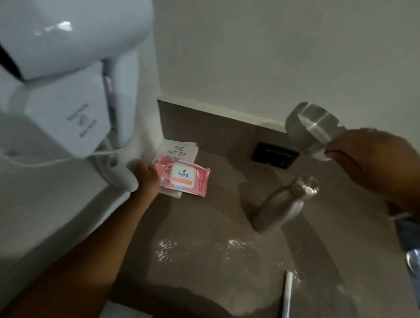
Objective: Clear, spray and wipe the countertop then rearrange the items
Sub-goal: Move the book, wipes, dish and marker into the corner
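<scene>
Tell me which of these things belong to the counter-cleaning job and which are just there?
Part of the job:
countertop
steel bowl, in right hand
pink wipes pack, at left hand
book
steel bottle
pen
white powder

Just there:
wall hair dryer
wall socket

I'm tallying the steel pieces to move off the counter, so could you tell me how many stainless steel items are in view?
2: a steel bowl held up in the right hand, and a steel bottle standing on the countertop below it. Others may sit outside the frame.

Both forearms bare, no sleeves; left grip (147, 177), right grip (375, 163).
</scene>
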A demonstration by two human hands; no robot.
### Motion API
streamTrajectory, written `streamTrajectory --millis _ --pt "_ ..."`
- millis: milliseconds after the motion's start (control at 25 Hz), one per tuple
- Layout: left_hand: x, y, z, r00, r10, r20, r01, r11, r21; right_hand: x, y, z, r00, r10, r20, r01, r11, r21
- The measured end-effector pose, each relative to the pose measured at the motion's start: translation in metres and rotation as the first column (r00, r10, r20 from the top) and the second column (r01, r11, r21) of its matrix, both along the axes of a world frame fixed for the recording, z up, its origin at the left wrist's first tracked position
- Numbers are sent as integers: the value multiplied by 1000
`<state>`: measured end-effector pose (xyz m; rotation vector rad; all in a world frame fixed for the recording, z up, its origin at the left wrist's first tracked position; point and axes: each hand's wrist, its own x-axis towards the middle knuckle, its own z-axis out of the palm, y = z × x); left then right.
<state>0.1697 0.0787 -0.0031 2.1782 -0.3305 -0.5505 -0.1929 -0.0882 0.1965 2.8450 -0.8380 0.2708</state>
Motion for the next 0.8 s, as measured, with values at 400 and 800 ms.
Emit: streamTrajectory --millis 400,800 --pt "-18 -12 -23 796 -174 579 114 984 140 237 -43 -37 656 589 -472 -634 769 81" --pt "-2 27 -88 571 -687 448 426 715 554 333 -19 -167 497 648 -578 -663 712 229"
